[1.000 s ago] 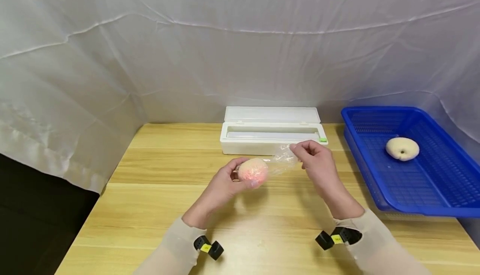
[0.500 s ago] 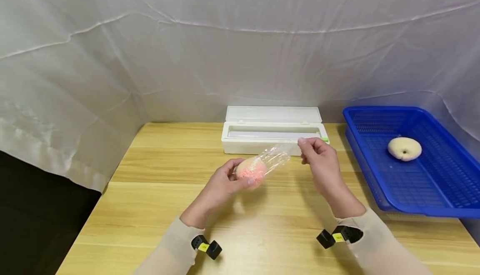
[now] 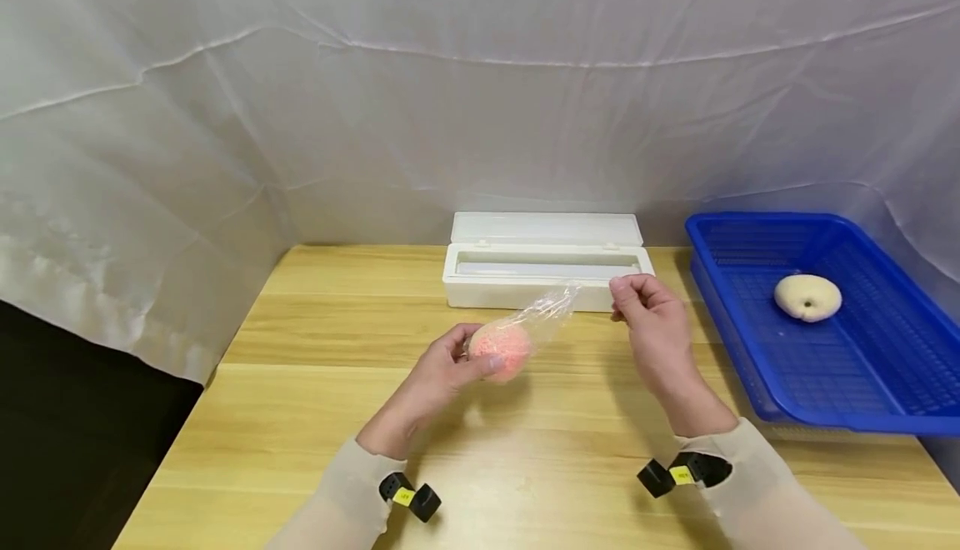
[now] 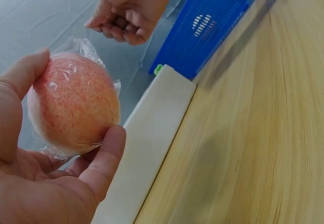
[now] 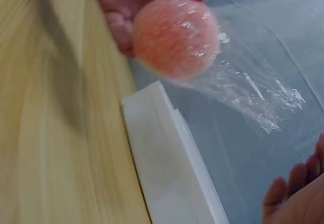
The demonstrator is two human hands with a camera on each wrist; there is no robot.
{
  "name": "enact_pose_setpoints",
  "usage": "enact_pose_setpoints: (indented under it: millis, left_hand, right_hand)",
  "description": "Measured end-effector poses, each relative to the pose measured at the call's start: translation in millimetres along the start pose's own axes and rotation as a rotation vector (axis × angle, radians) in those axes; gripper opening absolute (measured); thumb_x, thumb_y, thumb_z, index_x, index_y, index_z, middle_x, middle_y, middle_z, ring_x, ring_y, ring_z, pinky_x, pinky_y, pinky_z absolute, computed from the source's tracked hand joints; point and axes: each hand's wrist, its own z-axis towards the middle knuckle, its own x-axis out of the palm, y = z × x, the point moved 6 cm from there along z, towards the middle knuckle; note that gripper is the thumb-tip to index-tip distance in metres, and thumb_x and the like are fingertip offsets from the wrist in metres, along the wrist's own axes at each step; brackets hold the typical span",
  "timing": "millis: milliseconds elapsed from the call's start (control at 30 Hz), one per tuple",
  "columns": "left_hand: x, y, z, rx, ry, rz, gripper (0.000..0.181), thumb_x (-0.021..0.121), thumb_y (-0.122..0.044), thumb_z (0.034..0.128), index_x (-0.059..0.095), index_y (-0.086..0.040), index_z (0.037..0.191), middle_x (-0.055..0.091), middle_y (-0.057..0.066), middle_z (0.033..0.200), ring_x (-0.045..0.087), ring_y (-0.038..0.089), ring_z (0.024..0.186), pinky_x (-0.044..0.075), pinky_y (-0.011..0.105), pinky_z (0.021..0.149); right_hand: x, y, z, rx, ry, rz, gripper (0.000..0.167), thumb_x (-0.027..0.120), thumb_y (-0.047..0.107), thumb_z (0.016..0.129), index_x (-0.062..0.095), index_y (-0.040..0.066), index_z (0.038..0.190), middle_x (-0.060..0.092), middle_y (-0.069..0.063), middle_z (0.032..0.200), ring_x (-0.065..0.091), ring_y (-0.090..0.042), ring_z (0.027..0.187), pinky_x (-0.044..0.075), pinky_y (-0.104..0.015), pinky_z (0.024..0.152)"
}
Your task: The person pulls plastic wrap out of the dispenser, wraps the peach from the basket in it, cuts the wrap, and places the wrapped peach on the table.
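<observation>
The peach [image 3: 499, 352] sits above the table [image 3: 300, 425], gripped in your left hand [image 3: 442, 373], its clear film [image 3: 551, 304] trailing to the far right. Your right hand [image 3: 657, 335], fingers curled, is just beside the film's free end, not touching it. Beyond stands the white box [image 3: 487, 295], lid raised; right, the blue basket [image 3: 731, 350] holds a pale fruit [image 3: 808, 293].

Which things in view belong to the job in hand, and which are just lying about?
In use:
pink fruit, held in the left hand
clear film around it
open white box, probably the film's source

Apparently just lying about:
blue basket
pale fruit inside it
</observation>
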Motion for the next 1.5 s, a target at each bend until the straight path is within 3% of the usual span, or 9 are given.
enact_pose_setpoints:
  millis: [200,400,500,600,733,833,967,1100,1500]
  left_hand:
    - [3.6,0.4,0.4,0.015,0.024,-0.007,0.054,0.075,-0.019,0.0975,0.054,0.002,0.143,0.066,0.015,0.128,0.062,0.016,0.107,0.055,0.030,0.093]
    - [10.5,-0.4,-0.1,0.003,0.065,-0.034,0.057,0.077,-0.026,0.0968,0.054,-0.002,0.142,0.066,0.011,0.123,0.063,0.016,0.105,0.055,0.030,0.092]
    - [13.1,-1.9,0.0,0.010,0.076,-0.033,0.058,0.078,-0.027,0.0962,0.052,-0.001,0.142,0.064,0.010,0.122,0.062,0.016,0.104,0.055,0.029,0.091]
    - [14.1,-2.6,-0.2,0.008,0.064,-0.028,0.058,0.079,-0.023,0.0957,0.051,-0.001,0.141,0.063,0.012,0.126,0.062,0.017,0.107,0.056,0.028,0.092]
    - [14.9,-2.9,-0.1,0.007,0.055,-0.048,0.058,0.080,-0.017,0.0949,0.050,-0.001,0.143,0.060,0.015,0.132,0.063,0.018,0.111,0.057,0.027,0.093]
    - [17.2,-2.0,-0.5,0.013,0.070,-0.037,0.057,0.079,-0.018,0.0954,0.050,-0.001,0.142,0.061,0.015,0.132,0.063,0.017,0.110,0.056,0.027,0.093]
    - [24.4,-1.5,-2.3,0.023,0.121,-0.015,0.053,0.077,-0.023,0.0969,0.051,0.000,0.138,0.063,0.012,0.124,0.063,0.016,0.104,0.055,0.029,0.092]
    - [29.4,-2.1,-2.8,0.027,0.130,-0.042,0.055,0.079,-0.028,0.0956,0.052,-0.001,0.136,0.063,0.010,0.123,0.062,0.017,0.105,0.055,0.032,0.092]
    - [33.7,-3.0,2.5,0.060,0.002,-0.086,0.062,0.084,-0.023,0.0922,0.047,-0.004,0.139,0.059,0.015,0.132,0.064,0.018,0.112,0.058,0.028,0.093]
  right_hand:
    - [16.0,-6.3,-5.6,0.003,0.193,-0.134,0.013,0.065,0.015,0.106,0.067,0.003,0.109,0.062,0.011,0.087,0.058,-0.008,0.085,0.053,-0.021,0.077]
    - [8.1,-9.3,-6.2,-0.001,0.058,-0.049,0.024,0.071,0.007,0.101,0.073,0.019,0.081,0.064,0.012,0.078,0.057,-0.008,0.080,0.051,-0.021,0.077]
    - [9.1,-11.1,-7.7,0.021,0.015,0.102,0.022,0.070,0.004,0.100,0.074,0.014,0.082,0.066,0.009,0.080,0.059,-0.009,0.079,0.053,-0.021,0.077]
    - [17.4,-12.7,-10.3,0.068,0.071,0.194,0.010,0.064,0.011,0.105,0.068,0.001,0.107,0.064,0.007,0.091,0.059,-0.008,0.086,0.055,-0.023,0.079]
    - [31.3,-15.4,-15.1,0.145,0.228,0.100,0.044,0.052,0.030,0.112,0.047,-0.001,0.143,0.060,0.006,0.103,0.056,-0.008,0.096,0.055,-0.025,0.081]
    - [35.5,-15.6,-15.3,0.109,0.236,-0.020,0.043,0.058,0.030,0.110,0.061,-0.009,0.126,0.065,0.006,0.093,0.058,-0.008,0.086,0.055,-0.024,0.073]
    - [31.7,-8.4,-12.9,-0.085,0.095,-0.182,0.034,0.071,0.024,0.103,0.073,-0.005,0.083,0.063,0.003,0.069,0.054,-0.009,0.064,0.047,-0.021,0.055]
    - [28.9,-4.1,-11.6,-0.187,-0.001,-0.255,0.034,0.074,0.025,0.101,0.073,0.000,0.077,0.058,0.004,0.060,0.051,-0.009,0.058,0.040,-0.022,0.051]
    - [68.7,-39.4,-29.5,0.317,0.206,0.177,0.038,0.059,0.029,0.109,0.055,-0.001,0.132,0.064,0.005,0.098,0.060,-0.009,0.089,0.051,-0.023,0.077]
